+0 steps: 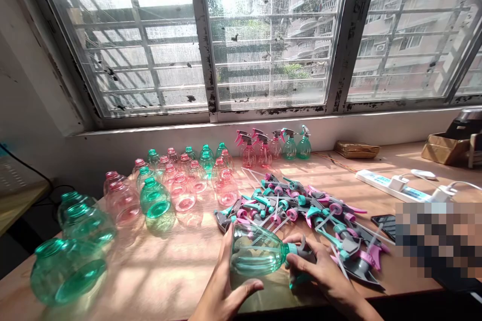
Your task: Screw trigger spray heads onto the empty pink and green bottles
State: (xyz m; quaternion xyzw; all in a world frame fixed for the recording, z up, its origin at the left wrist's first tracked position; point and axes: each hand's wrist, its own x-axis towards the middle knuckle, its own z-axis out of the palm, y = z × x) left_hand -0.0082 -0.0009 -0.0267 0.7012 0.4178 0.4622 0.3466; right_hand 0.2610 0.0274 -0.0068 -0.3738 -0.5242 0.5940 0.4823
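Observation:
A clear green spray bottle lies sideways between my hands above the table's front edge, its neck to the right. My left hand cups its base end, thumb along the near side. At the neck, the fingers of my right hand close around the grey and teal spray head, which sits on the bottle's mouth. A thin tube shows inside the bottle. Just beyond my hands lies a heap of loose pink, teal and grey spray heads with white tubes.
Several open pink bottles and green bottles stand on the left of the table. Bottles with spray heads line the window wall. A white power strip and a phone lie at right.

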